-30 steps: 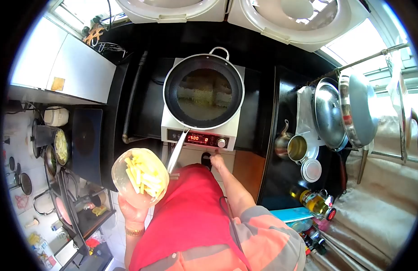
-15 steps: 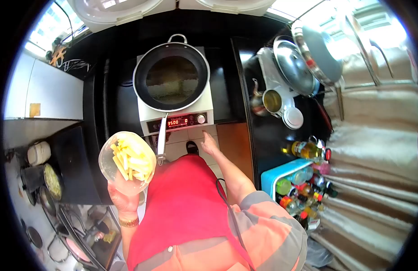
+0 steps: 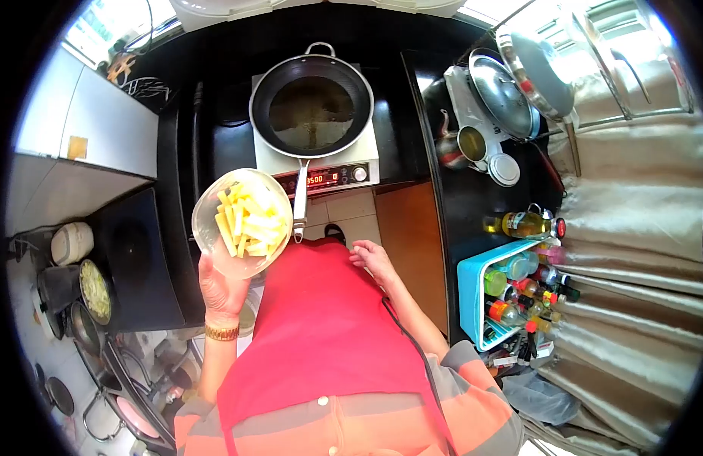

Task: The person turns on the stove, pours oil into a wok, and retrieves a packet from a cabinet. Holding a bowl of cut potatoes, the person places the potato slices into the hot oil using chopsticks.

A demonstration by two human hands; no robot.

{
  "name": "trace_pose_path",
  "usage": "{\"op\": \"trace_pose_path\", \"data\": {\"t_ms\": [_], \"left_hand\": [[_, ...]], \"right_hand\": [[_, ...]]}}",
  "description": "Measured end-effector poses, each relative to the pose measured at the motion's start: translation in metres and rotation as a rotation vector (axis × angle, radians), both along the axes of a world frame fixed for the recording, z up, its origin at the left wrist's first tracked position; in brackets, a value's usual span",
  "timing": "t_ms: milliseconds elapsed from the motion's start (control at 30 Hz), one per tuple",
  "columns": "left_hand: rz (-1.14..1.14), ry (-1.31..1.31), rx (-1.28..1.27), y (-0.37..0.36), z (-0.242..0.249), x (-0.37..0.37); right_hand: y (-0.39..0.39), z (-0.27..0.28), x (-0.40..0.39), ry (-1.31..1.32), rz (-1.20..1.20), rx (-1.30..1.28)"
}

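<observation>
My left hand [image 3: 224,291] holds a translucent bowl [image 3: 207,228] from below, its fingers mostly hidden under it. Pale yellow potato sticks [image 3: 253,220] fill the bowl. It is just left of the handle [image 3: 300,199] of a deep black frying pan [image 3: 263,114]. Oil [image 3: 312,114] covers the pan's bottom. The pan sits on an induction cooker [image 3: 359,176] with a lit red display. My right hand [image 3: 374,261] is in front of the red apron [image 3: 313,304], empty, its fingers loosely bent and slightly apart.
On the right counter are a pan lid [image 3: 503,91], a metal mug [image 3: 471,143], an oil bottle [image 3: 526,224] and a blue basket [image 3: 469,292] of several bottles. At left stands a pan of pale shredded food [image 3: 95,291]. White cabinets [image 3: 101,121] hang at upper left.
My right hand has drawn back from near the cooker's front to the apron, its pointing finger now bent. My left hand and the bowl have shifted up and right in view, closer to the pan handle.
</observation>
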State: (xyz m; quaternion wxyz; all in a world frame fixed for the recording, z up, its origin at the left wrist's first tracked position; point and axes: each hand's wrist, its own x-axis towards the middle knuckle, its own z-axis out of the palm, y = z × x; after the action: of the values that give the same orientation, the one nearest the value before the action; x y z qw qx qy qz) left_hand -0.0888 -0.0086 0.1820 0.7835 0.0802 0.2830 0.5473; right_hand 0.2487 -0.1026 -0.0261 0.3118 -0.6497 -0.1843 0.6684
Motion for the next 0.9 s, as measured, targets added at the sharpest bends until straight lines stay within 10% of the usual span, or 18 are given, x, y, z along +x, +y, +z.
{"op": "trace_pose_path", "data": {"t_ms": [467, 900], "left_hand": [[0.155, 0.081, -0.029, -0.07, 0.008, -0.012], [0.264, 0.144, -0.053, -0.085, 0.008, 0.006]], "right_hand": [[0.143, 0.046, -0.118, 0.783, -0.23, 0.125], [0.149, 0.055, -0.138, 0.579, -0.308, 0.069]]}}
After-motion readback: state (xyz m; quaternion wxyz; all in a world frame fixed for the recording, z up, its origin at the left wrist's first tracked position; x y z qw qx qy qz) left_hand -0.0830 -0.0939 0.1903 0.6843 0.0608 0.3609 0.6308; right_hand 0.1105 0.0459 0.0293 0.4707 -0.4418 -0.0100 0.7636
